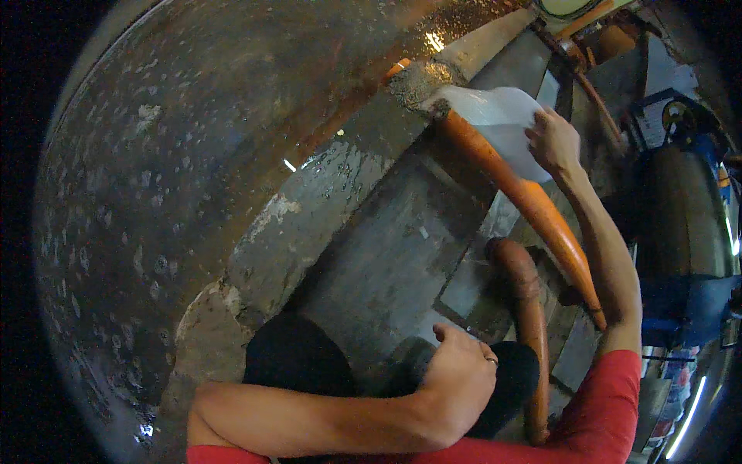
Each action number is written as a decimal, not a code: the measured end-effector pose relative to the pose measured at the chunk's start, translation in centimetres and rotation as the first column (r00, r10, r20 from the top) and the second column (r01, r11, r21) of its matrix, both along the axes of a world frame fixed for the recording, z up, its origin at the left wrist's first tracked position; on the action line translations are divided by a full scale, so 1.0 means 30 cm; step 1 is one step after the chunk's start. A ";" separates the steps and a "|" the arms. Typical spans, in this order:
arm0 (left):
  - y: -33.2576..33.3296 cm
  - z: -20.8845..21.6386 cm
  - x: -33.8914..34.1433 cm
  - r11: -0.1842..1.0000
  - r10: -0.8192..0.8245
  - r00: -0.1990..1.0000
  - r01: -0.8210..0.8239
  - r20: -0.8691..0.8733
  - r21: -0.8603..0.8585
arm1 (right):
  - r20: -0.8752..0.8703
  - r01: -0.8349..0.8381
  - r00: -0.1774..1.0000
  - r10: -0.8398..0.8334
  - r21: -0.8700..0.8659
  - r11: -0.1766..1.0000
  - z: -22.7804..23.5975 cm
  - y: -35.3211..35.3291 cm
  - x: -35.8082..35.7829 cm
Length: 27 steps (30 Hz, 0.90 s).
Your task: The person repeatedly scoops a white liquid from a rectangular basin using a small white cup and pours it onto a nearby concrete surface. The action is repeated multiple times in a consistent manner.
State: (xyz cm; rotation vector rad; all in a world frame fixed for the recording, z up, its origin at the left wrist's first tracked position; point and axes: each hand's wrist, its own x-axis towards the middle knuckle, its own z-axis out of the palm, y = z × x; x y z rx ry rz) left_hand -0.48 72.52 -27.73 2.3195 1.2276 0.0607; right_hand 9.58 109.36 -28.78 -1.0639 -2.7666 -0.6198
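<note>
My right hand is closed on the edge of a white, translucent plastic container, far right of centre. The container is tilted beside the upper end of an orange pipe; its exact shape is partly hidden by the pipe and my fingers. Below my right forearm the pipe narrows and slants down to the right. My left hand lies over my dark-clothed knee, fingers curled in and thumb sticking out. A ring shows on one finger, and I see nothing in that hand.
A wide, wet, mottled basin fills the left, bordered by a worn concrete ledge. Near my left hand stands a bent, brownish-orange pipe. Blue and metallic machinery is on the right. A round vessel is at the far top.
</note>
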 end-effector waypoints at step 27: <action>0.038 0.027 0.022 0.999 0.043 0.999 -0.044 0.030 0.023 | 0.040 0.358 0.917 -0.397 -0.523 0.774 -0.302 -0.055 0.574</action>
